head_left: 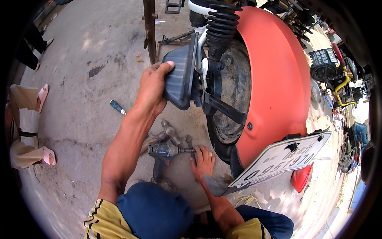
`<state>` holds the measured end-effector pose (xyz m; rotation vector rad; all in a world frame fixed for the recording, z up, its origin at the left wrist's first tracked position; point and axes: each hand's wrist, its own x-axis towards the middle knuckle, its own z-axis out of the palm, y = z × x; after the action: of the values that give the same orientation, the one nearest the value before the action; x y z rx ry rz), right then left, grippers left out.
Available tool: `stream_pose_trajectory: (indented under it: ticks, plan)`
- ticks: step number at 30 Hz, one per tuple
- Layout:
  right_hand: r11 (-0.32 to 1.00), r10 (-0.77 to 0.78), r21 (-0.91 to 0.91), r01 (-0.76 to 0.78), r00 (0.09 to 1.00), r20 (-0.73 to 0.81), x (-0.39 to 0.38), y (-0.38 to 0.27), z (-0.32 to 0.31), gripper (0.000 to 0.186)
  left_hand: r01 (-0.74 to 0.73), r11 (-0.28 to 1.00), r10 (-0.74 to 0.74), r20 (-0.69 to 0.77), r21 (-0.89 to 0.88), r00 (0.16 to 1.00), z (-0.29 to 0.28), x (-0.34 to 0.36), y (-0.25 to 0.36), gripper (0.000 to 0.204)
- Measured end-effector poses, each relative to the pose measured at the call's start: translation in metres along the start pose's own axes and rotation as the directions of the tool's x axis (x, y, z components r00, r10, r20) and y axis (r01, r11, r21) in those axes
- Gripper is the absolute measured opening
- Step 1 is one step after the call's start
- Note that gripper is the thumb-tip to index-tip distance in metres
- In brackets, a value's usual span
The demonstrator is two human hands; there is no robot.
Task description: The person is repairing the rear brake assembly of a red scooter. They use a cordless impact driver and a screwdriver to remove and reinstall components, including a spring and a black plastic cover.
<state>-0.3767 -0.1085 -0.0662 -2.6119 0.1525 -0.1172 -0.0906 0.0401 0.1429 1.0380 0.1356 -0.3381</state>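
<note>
My left hand grips the outer edge of a dark grey plastic cover held against the rear wheel area of a red scooter. The black rear tyre and a black coil shock absorber sit just right of the cover. My right hand rests flat on the concrete ground with fingers spread, next to the tip of a cordless impact wrench lying on the ground. Beside the wrench lie a hammer and a small socket piece.
A blue-handled screwdriver lies on the concrete to the left. A white number plate and red tail light hang at the scooter's rear. A rusty metal stand stands behind. Another person's feet in pink sandals are at far left. Parts clutter the right.
</note>
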Motion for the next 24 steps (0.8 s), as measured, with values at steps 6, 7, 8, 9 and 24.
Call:
stream_pose_trajectory:
  ticks: [6,7,8,9,24]
  plan:
    - [0.993,0.071,-0.096,-0.075,0.996,-0.046,-0.004,0.001,0.021,0.069,-0.032,0.999,0.031,-0.053,-0.024,0.998,0.007,-0.004,-0.009,0.031]
    - [0.989,0.072,-0.125,-0.079,0.996,-0.055,-0.008,0.0,0.027,0.07,-0.04,0.999,0.039,-0.054,-0.009,0.998,0.007,-0.004,-0.011,0.031]
    - [0.985,0.064,-0.154,-0.074,0.996,-0.066,-0.008,0.001,0.03,0.071,-0.055,0.998,0.056,-0.058,0.004,0.997,0.006,-0.003,-0.011,0.031]
    - [0.988,0.063,-0.138,-0.071,0.996,-0.061,-0.007,0.003,0.031,0.072,-0.017,0.992,0.013,0.028,0.126,1.0,-0.007,0.003,-0.011,0.054]
    - [0.977,0.049,-0.206,-0.049,0.999,-0.001,-0.01,0.007,0.033,0.07,-0.095,0.993,0.089,0.087,0.067,0.992,-0.003,0.018,-0.004,0.087]
